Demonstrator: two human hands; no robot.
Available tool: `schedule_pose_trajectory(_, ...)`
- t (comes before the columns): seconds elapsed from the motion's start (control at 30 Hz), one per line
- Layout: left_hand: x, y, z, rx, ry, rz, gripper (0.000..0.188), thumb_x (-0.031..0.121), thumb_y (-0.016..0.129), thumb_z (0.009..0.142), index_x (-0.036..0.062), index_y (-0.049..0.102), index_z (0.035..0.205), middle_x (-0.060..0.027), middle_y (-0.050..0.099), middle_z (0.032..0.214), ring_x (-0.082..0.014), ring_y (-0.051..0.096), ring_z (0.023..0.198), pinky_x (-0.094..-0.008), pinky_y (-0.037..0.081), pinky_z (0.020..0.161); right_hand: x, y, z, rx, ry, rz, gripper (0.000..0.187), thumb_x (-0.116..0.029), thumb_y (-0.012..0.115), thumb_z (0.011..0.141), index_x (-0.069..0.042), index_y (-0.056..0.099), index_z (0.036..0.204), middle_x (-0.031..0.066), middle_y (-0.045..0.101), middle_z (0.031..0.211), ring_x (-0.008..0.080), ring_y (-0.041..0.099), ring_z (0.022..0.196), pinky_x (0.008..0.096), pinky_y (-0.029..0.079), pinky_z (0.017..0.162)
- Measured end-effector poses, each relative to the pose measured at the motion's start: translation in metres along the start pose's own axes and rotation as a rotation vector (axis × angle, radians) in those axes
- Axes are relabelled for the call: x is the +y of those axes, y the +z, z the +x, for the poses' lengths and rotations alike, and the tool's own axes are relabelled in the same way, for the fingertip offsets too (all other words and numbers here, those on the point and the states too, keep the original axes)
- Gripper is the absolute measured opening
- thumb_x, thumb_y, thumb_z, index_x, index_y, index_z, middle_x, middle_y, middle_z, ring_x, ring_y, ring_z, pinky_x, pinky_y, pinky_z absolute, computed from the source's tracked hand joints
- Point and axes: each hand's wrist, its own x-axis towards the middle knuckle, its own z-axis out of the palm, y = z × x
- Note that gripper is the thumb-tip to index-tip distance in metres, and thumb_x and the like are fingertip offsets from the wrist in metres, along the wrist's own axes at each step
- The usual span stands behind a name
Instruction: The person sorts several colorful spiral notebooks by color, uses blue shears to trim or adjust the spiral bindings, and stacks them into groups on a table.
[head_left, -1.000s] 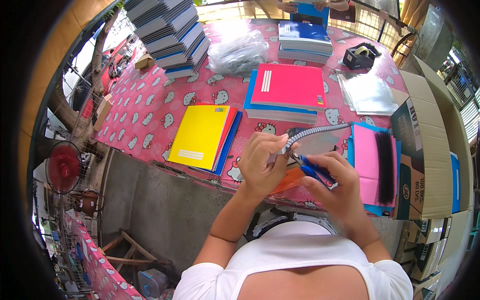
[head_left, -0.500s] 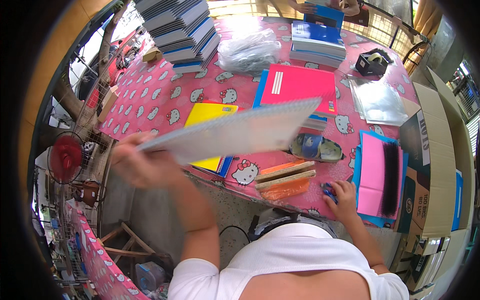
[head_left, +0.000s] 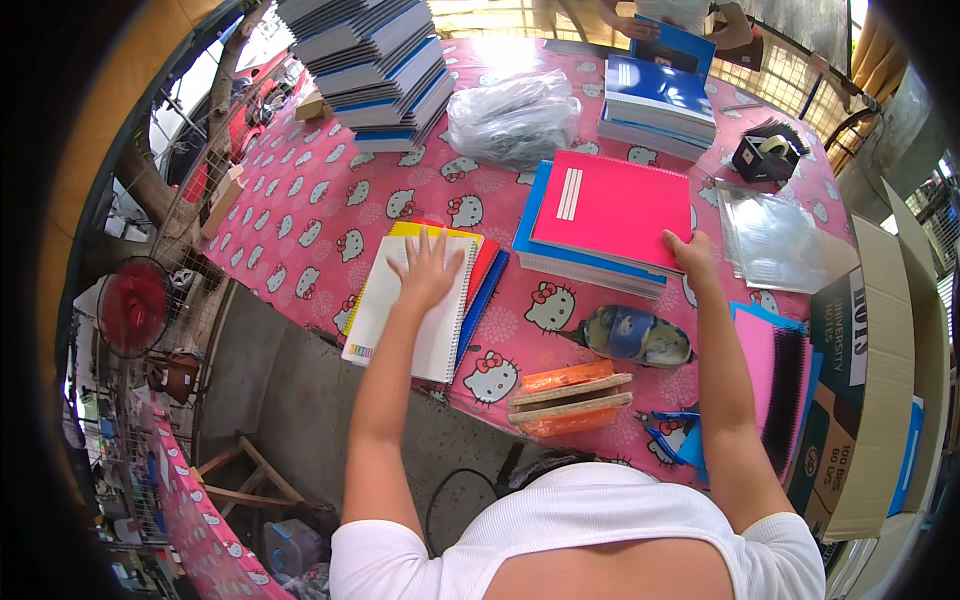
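My left hand [head_left: 424, 275] lies flat with fingers spread on a white-paged spiral notebook [head_left: 405, 335]. Beneath it are yellow, red and blue notebooks, their edges fanned out. My right hand [head_left: 692, 252] grips the right edge of a red spiral notebook [head_left: 620, 205], with some of its fingers hidden. That notebook rests on a stack of blue-covered notebooks [head_left: 590, 268]. Blue-handled pliers [head_left: 668, 440] lie near the table's front edge, beside my right forearm. To their left stand orange-wrapped blocks [head_left: 570, 392], and behind these is a patterned pouch-like object [head_left: 635, 333].
Tall book stacks [head_left: 385, 85] stand at the back left, next to a plastic bundle [head_left: 515, 110]. Blue books [head_left: 660, 100] and a tape dispenser [head_left: 768, 155] sit farther right, near another person's hands [head_left: 635, 25]. Pink sheets, black spiral coils [head_left: 785, 400] and a cardboard box [head_left: 880, 330] line the right.
My left hand has laid the notebook it was carrying onto the yellow one and spread open. My right hand has let go of the pliers and moved up to the red notebook.
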Motion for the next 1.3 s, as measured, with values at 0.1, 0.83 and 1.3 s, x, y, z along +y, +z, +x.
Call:
schedule_pose_trajectory(0.1,-0.014,0.024,-0.025,-0.028,0.106,-0.013,0.073,0.063,0.035,0.092,0.0184,0.026,0.149,-0.0123,0.013,0.158,-0.0379,0.007,0.144,-0.0733,-0.004,0.103,-0.002,-0.002,-0.004,0.247,-0.254,-0.266,0.050,-0.038,0.079,0.072,0.007,0.062,0.086,0.0228,0.067,0.083,0.0354,0.066,0.081,0.0423,0.050,0.072)
schedule_pose_trajectory(0.83,0.130,-0.137,-0.226,0.227,0.217,-1.451,0.029,-0.005,0.066,0.083,-0.0001,0.050,0.106,-0.0099,0.060,0.104,-0.0126,0.057,0.096,-0.0262,0.047,0.085,0.044,-0.033,-0.194,-0.614,-0.570,0.293,0.047,0.011,0.055,0.082,-0.003,0.044,0.126,0.0095,0.056,0.114,0.0181,0.055,0.108,0.0327,0.046,0.090)
schedule_pose_trajectory(1.3,0.126,0.015,-0.216,0.480,0.137,-1.568,0.096,-0.002,0.078,0.074,0.0004,0.014,0.146,-0.0156,0.036,0.139,-0.0238,0.040,0.126,-0.0352,0.036,0.104,0.084,-0.003,-0.244,-0.314,-0.564,0.342,0.049,0.005,0.062,0.081,-0.002,0.044,0.127,0.0145,0.061,0.108,0.0281,0.060,0.102,0.0362,0.045,0.088)
